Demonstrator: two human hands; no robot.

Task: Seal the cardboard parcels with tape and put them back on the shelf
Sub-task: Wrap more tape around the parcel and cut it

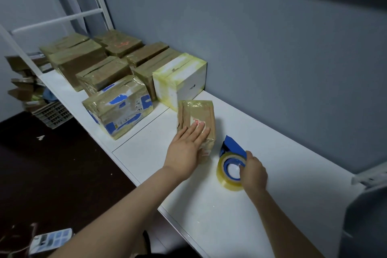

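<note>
A small brown cardboard parcel (196, 117), wrapped in glossy tape, lies on the white shelf (272, 153). My left hand (186, 148) rests flat on its near end with straight fingers. Just right of the parcel sits a blue tape dispenser (230, 146) carrying a roll of clear yellowish tape (227, 176). My right hand (253, 172) grips the dispenser at the roll, fingers curled over its right side.
Several taped parcels fill the shelf's left part, among them a white box (180, 79) and a blue-marked one (119, 107). A grey wall backs the shelf. Flattened cardboard and a crate (52, 114) stand on the dark floor at left.
</note>
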